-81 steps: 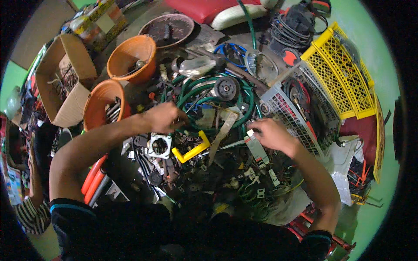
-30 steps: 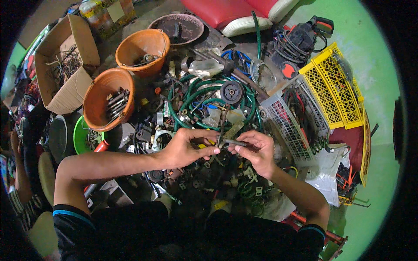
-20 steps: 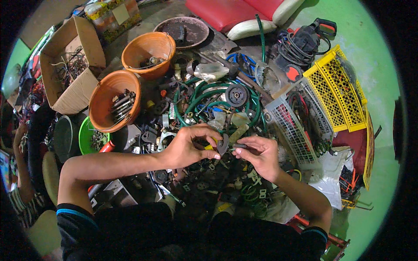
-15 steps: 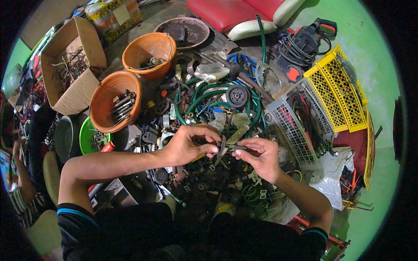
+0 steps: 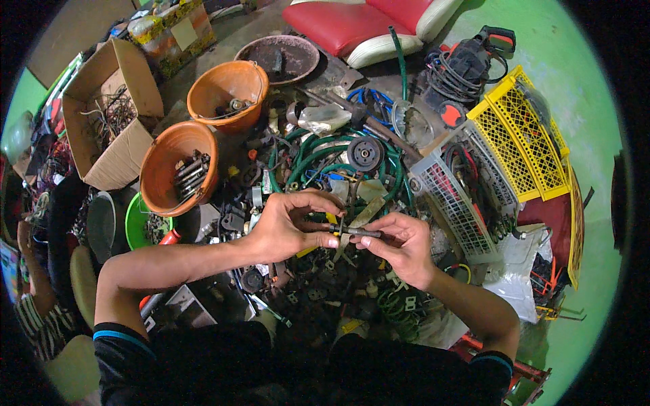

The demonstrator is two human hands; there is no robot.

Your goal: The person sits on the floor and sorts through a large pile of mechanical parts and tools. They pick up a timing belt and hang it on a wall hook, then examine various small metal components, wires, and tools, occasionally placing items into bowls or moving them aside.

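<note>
My left hand point(image 5: 294, 222) is closed, thumb and fingers pinching a small dark metal piece point(image 5: 341, 222) with a thin edge turned toward me. From the other side, my right hand point(image 5: 403, 245) pinches a short dark rod point(image 5: 361, 232) between thumb and fingertips. The rod lies nearly level, and its left end meets the metal piece at the left fingertips. Whether it passes through that piece I cannot tell. Beneath both hands spreads a heap of loose metal parts point(image 5: 318, 287), with a coiled green hose point(image 5: 308, 159) and a black pulley wheel point(image 5: 365, 153) just beyond.
On the left stand two orange buckets point(image 5: 152, 169) holding metal parts, a green bucket point(image 5: 137, 227) and a cardboard box point(image 5: 112, 166) of wires. Grey point(image 5: 443, 196) and yellow crates point(image 5: 518, 145) stand right. A red seat point(image 5: 338, 27) lies behind. Another person's arm point(image 5: 39, 277) shows far left.
My hands have come closer together, and the rod in my right hand now touches the piece in my left. The whole view has shifted slightly.
</note>
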